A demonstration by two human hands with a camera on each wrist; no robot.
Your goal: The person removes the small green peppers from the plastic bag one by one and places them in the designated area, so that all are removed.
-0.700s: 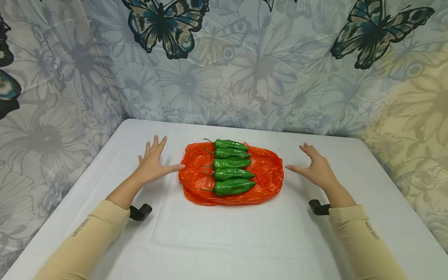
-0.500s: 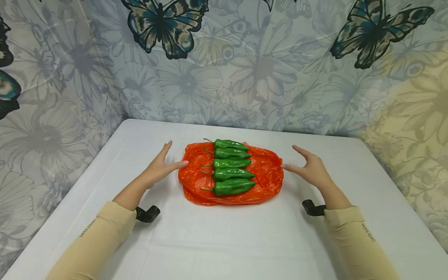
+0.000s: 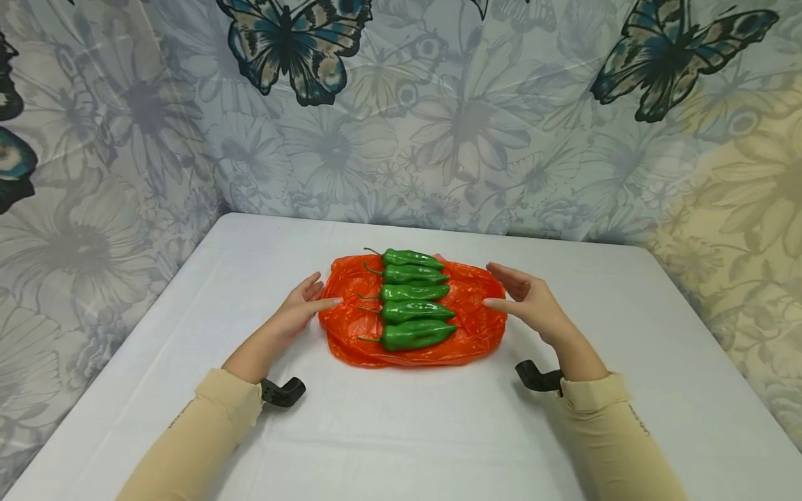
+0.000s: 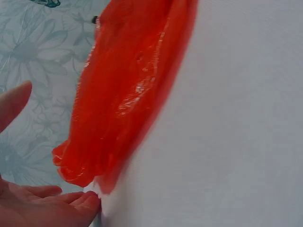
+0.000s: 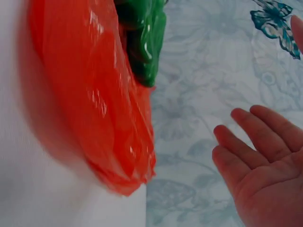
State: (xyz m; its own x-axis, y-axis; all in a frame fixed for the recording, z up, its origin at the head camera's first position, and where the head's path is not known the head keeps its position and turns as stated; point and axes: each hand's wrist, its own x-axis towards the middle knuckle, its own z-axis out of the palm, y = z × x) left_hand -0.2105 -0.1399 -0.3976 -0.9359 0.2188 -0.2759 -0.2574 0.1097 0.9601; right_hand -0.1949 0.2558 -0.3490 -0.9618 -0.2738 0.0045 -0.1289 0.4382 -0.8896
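Note:
Several glossy green peppers [image 3: 415, 311] lie in a row, stems to the left, on a flattened red plastic bag [image 3: 476, 334]. At the bag's left end is my left hand [image 3: 301, 306], thumb over the edge and fingers low beside it. In the left wrist view the fingertips [image 4: 90, 205] lie close below the bag's end; contact is unclear. My right hand [image 3: 532, 306] is at the other end, its thumb above the red plastic. The right wrist view shows its fingers [image 5: 260, 137] extended and apart from the bag [image 5: 94, 109]. Neither hand grips anything.
A white cloth [image 3: 401, 431] covers the table. Behind it hangs a floral and butterfly backdrop [image 3: 438, 139]. Black wrist mounts [image 3: 283, 392] sit below both hands, near the tan sleeves [image 3: 200, 438].
Both hands have moved inward, the left to the right and the right to the left, down to the bag's ends. Their spread fingers have drawn closer together. The bag and peppers stay put.

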